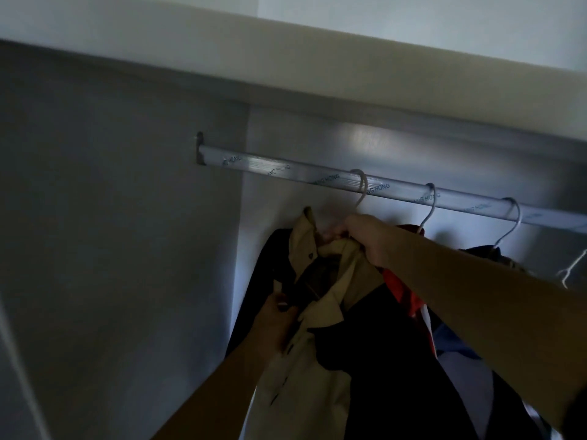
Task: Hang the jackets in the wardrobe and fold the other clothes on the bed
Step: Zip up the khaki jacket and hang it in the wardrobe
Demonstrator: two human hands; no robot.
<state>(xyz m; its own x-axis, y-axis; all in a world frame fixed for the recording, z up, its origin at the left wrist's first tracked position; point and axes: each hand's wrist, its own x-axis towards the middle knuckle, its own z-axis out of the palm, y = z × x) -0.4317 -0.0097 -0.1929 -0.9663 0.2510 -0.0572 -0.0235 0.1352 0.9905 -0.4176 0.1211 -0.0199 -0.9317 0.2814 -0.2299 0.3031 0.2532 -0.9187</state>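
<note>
The right hand's (365,239) grip is clamped on the bunched collar of a beige, dark-sleeved fabric jacket (320,315), fingers curled tight just under the neck of a white hanger hook (362,185). That hook is over the pale metal wardrobe rail (286,168), so the jacket hangs from the rail inside the wardrobe. Lower down, the left hand's (276,322) grip is closed on the jacket's open front edge, thumb on top of the fabric.

Leftward the rail runs bare from the hook to its dark wall bracket (199,149), and a strip of back wall shows between the jacket's dark sleeve and the grey wardrobe side panel (127,233). Above, the pale top board (317,77) sits well over the rail. Rightward it is tight: a red garment (403,290) presses against the jacket under the right wrist, on a second white hook (429,204); a third hook (514,217) carries dark clothing, and a thin wire hanger (571,268) pokes in at the frame's edge.

The right forearm reaches in from the lower right, rising across the red garment, wrist bent down. The left forearm comes up from below, hand angled toward the jacket's chest.
</note>
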